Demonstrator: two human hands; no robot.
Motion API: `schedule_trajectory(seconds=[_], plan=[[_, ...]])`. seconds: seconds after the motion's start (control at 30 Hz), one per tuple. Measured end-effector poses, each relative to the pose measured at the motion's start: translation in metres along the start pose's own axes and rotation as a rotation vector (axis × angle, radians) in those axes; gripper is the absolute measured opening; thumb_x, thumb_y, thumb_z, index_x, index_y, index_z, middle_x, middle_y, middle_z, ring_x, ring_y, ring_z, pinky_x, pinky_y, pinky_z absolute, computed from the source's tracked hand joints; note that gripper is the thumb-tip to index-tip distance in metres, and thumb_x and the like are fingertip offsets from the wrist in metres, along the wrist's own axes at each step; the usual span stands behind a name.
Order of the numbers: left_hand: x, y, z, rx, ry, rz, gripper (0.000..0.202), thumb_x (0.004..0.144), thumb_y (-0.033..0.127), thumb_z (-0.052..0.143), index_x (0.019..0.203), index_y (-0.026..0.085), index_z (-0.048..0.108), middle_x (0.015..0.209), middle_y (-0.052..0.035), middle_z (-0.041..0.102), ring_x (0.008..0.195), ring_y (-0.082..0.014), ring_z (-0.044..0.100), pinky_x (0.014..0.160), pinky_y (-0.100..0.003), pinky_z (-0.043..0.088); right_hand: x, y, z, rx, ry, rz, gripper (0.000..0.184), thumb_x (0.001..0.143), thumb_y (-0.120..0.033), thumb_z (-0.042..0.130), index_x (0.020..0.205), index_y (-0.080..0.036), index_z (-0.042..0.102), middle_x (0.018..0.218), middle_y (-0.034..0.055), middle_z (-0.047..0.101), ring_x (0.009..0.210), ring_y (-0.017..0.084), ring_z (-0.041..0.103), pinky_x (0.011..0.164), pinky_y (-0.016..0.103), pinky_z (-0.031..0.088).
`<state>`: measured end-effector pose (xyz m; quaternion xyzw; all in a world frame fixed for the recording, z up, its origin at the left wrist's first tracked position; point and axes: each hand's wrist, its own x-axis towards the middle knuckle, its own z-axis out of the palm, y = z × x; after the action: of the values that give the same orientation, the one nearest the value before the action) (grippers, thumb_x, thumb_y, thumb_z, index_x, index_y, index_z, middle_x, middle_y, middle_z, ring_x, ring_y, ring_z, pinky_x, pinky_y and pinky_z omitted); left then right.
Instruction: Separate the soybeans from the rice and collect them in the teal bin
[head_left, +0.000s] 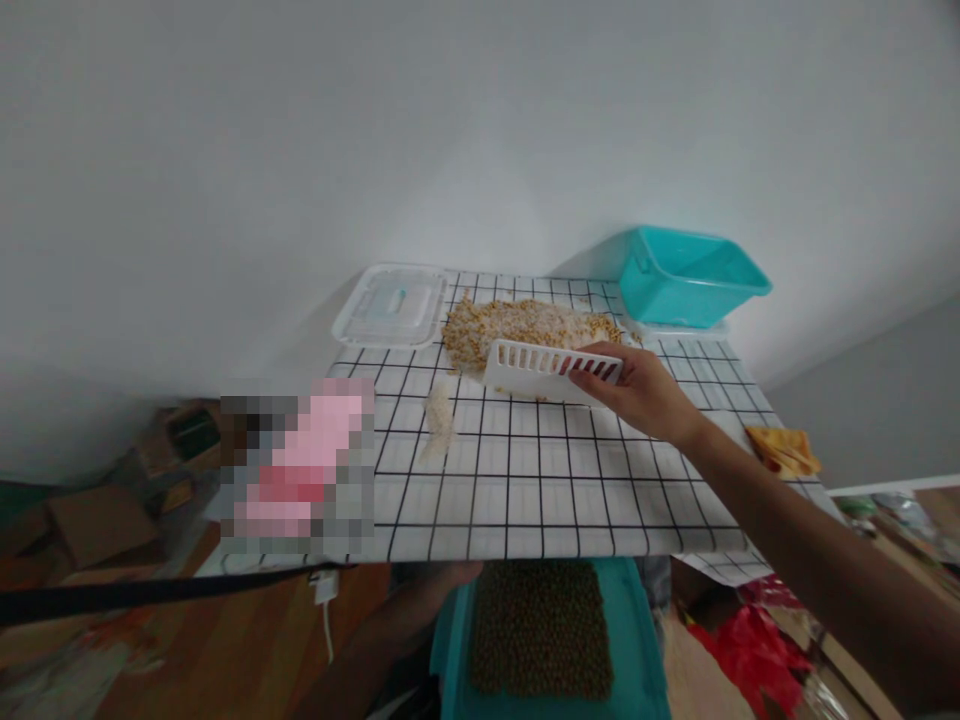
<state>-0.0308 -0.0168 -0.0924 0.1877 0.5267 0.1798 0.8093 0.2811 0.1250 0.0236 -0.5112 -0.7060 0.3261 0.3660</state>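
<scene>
My right hand [622, 385] is closed on the right end of a white slotted plastic basket [525, 372], which is tilted over the table. Just behind the basket lies a spread heap of yellow grains mixed with pale ones [517, 325]. Below the front table edge, my left hand [457, 575] is at the left rim of a turquoise bin [649, 650]; its fingers are hidden. Small brownish-green round grains or beans [540, 635] cover the bottom of that bin.
A clear plastic lid [394, 305] lies at the back left. An upright turquoise bin [667, 290] stands back right. Pale grains [439, 415] are scattered on the checked tablecloth [525, 490]. A yellow cloth or packet [784, 450] lies at the right edge; cardboard boxes [105, 530] stand left.
</scene>
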Motion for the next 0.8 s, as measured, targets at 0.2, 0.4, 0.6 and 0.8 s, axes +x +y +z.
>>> schedule_trajectory(seconds=[0.2,0.4,0.6,0.8], plan=[[0.002,-0.001,-0.003,0.015,-0.100,-0.020,0.054,0.077,0.049,0.077,0.119,0.016,0.073,0.128,-0.0166,0.075,0.132,-0.0368,0.062,0.116,-0.050,0.043,-0.016,-0.007,0.000,-0.021,-0.001,0.003,0.032,0.091,-0.049,0.069,0.107,-0.022,0.076,0.094,0.0048,0.076,0.069,0.015,0.063,0.060,0.028,0.048],[-0.002,0.002,0.002,0.023,-0.055,-0.045,0.046,0.074,0.050,0.080,0.108,0.019,0.076,0.114,-0.0115,0.081,0.127,-0.0362,0.066,0.116,-0.050,0.043,-0.036,-0.016,0.005,-0.048,0.009,-0.026,0.027,0.093,-0.046,0.068,0.106,-0.024,0.077,0.096,0.0040,0.077,0.075,0.016,0.067,0.064,0.029,0.051],[-0.005,0.003,0.002,0.046,-0.082,-0.075,0.038,0.077,0.050,0.075,0.100,0.020,0.078,0.100,-0.0102,0.083,0.121,-0.0352,0.070,0.113,-0.046,0.047,-0.063,-0.020,0.011,-0.089,0.016,-0.025,0.025,0.095,-0.042,0.065,0.112,-0.028,0.077,0.104,0.0046,0.079,0.079,0.018,0.070,0.057,0.027,0.050],[-0.005,0.001,-0.002,0.063,-0.037,-0.075,0.045,0.081,0.053,0.070,0.107,0.016,0.076,0.098,-0.0094,0.083,0.117,-0.0360,0.071,0.108,-0.047,0.050,-0.089,-0.022,0.016,-0.123,0.024,-0.014,0.022,0.096,-0.037,0.065,0.114,-0.032,0.076,0.107,0.0018,0.078,0.066,0.013,0.065,0.044,0.026,0.039]])
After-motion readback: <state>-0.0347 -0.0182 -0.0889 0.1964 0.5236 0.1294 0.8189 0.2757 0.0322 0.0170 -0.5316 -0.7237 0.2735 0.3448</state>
